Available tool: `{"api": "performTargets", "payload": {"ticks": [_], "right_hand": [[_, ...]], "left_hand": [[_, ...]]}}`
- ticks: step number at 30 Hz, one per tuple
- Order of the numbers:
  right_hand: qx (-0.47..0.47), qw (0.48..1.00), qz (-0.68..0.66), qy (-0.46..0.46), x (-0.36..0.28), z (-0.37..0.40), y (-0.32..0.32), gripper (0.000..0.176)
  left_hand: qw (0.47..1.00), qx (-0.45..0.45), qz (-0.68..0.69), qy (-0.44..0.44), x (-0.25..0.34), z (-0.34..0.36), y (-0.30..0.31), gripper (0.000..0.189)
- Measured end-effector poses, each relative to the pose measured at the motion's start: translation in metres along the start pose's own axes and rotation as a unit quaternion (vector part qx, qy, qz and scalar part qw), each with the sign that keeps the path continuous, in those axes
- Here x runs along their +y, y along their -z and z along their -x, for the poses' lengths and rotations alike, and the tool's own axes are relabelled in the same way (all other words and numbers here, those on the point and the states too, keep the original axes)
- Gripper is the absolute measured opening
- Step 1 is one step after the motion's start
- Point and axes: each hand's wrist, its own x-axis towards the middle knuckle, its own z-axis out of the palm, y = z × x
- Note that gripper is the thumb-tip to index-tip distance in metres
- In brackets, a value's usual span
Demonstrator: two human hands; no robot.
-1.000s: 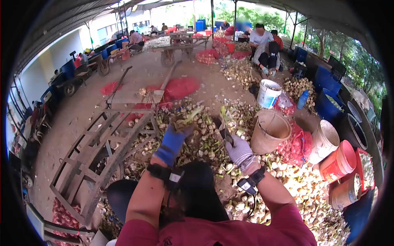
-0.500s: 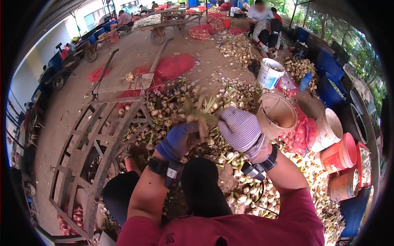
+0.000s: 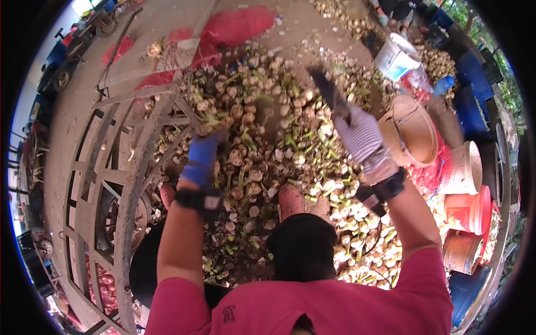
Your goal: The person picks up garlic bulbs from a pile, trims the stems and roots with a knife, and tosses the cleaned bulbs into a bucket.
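My right hand, in a striped white glove, is wrapped round the handle of a dark-bladed knife. The blade points up and to the left, above the pile. On the other side, my left hand in a blue glove reaches over the pile's left part, beside the metal cart. Motion smears its fingers, so what they hold, if anything, does not show. Below both hands lie many garlic bulbs with stalks, some cut green. Paler trimmed garlic is heaped at my right, near my leg.
A metal-framed cart stands close at my left. To the right are a beige bucket, a white bucket, a red bucket and blue tubs. Red net sacking lies ahead on the ground.
My hands, close together before over a garlic stalk, have moved apart: left toward the cart, right outward with the knife now plainly visible. My head has tilted further down.
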Motion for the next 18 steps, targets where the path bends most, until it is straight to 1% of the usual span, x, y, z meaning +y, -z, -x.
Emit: {"api": "performTargets", "payload": {"ticks": [1,2,3,5,6,7,8,9,10,11,12,13,14,15,16,17,18], "right_hand": [[0.023,0.999,-0.020,0.026,-0.003,-0.004,0.002,0.018],[0.011,0.999,-0.035,0.031,0.004,-0.016,-0.007,0.020],[-0.010,1.000,-0.001,0.029,0.008,-0.030,-0.014,0.020],[-0.060,0.996,0.066,0.021,0.016,-0.048,-0.032,0.021],[-0.058,0.997,0.053,0.010,0.024,-0.054,-0.047,0.023],[-0.064,0.997,0.038,0.003,0.034,-0.056,-0.059,0.023],[-0.051,0.998,0.019,-0.006,0.043,-0.053,-0.073,0.023],[-0.039,0.999,0.002,-0.011,0.054,-0.048,-0.087,0.024],[-0.071,0.997,-0.002,-0.043,0.077,-0.044,-0.107,0.024],[-0.110,0.988,-0.028,-0.106,0.093,-0.037,-0.126,0.025],[-0.111,0.987,0.004,-0.113,0.099,-0.028,-0.142,0.028],[-0.194,0.959,-0.046,-0.202,0.102,-0.026,-0.156,0.031],[-0.178,0.951,-0.105,-0.229,0.118,-0.012,-0.185,0.035],[-0.178,0.940,-0.175,-0.234,0.124,-0.002,-0.208,0.040],[-0.190,0.910,-0.245,-0.275,0.118,0.006,-0.220,0.046],[-0.186,0.893,-0.310,-0.266,0.117,0.013,-0.239,0.052],[-0.193,0.880,-0.328,-0.284,0.118,0.019,-0.256,0.051]], "left_hand": [[0.995,-0.093,-0.026,-0.040,-0.020,-0.001,-0.008,0.018],[0.977,-0.186,-0.048,-0.088,-0.041,0.002,-0.032,0.020],[0.949,-0.276,-0.069,-0.138,-0.060,0.007,-0.064,0.022],[0.861,-0.445,-0.104,-0.223,-0.097,0.025,-0.111,0.028],[0.868,-0.444,-0.166,-0.147,-0.108,0.028,-0.122,0.027],[0.867,-0.439,-0.227,-0.068,-0.116,0.027,-0.125,0.026],[0.911,-0.328,-0.217,-0.123,-0.133,0.001,-0.118,0.034],[0.911,-0.094,-0.345,-0.204,-0.149,-0.027,-0.112,0.044],[0.904,-0.032,-0.374,-0.206,-0.143,-0.051,-0.079,0.066],[0.826,0.056,-0.540,-0.154,-0.165,-0.066,-0.050,0.076],[0.711,0.143,-0.682,-0.095,-0.198,-0.080,-0.026,0.087],[0.717,0.102,-0.688,-0.057,-0.222,-0.087,-0.009,0.090],[0.720,0.058,-0.692,-0.018,-0.242,-0.090,0.006,0.093],[0.720,0.013,-0.693,0.017,-0.251,-0.092,0.014,0.096],[0.745,0.033,-0.665,0.024,-0.233,-0.086,0.008,0.089],[0.834,0.047,-0.549,0.028,-0.210,-0.075,0.003,0.087],[0.905,0.058,-0.421,0.029,-0.184,-0.064,-0.004,0.085]]}}
